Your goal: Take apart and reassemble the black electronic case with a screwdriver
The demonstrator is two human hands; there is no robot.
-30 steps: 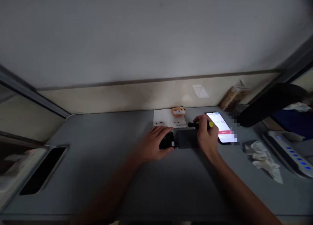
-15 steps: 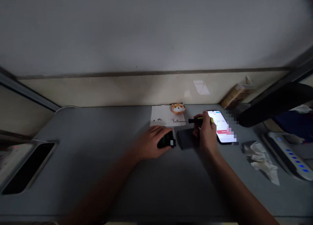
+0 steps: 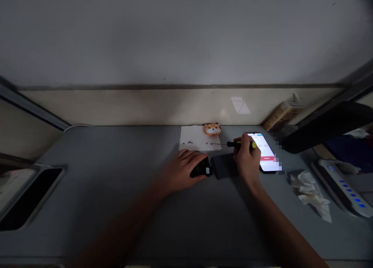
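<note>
My left hand (image 3: 186, 169) is wrapped round a small black device with a white label (image 3: 201, 168) that rests on the desk. Pinched in my right hand (image 3: 247, 157) is a black-and-yellow screwdriver (image 3: 231, 144), its thin shaft pointing left. The screwdriver's tip is over a sheet of white paper (image 3: 194, 136), at one of the tiny dark screws (image 3: 211, 144). Several more screws (image 3: 190, 142) lie on the paper's left part. Between my hands is a dark flat panel (image 3: 224, 166), partly covered by my right hand.
An orange dog-face figure (image 3: 212, 129) sits on the paper's back corner. To the right are a lit phone (image 3: 265, 151), crumpled tissue (image 3: 311, 194), a carton (image 3: 281, 116) and a device with blue lights (image 3: 344, 186). A white-framed dark-faced device (image 3: 32, 198) stands left.
The screwdriver tip has shifted right along the paper, from near the left screw of the right-hand pair to the right one. My left hand still holds the black device.
</note>
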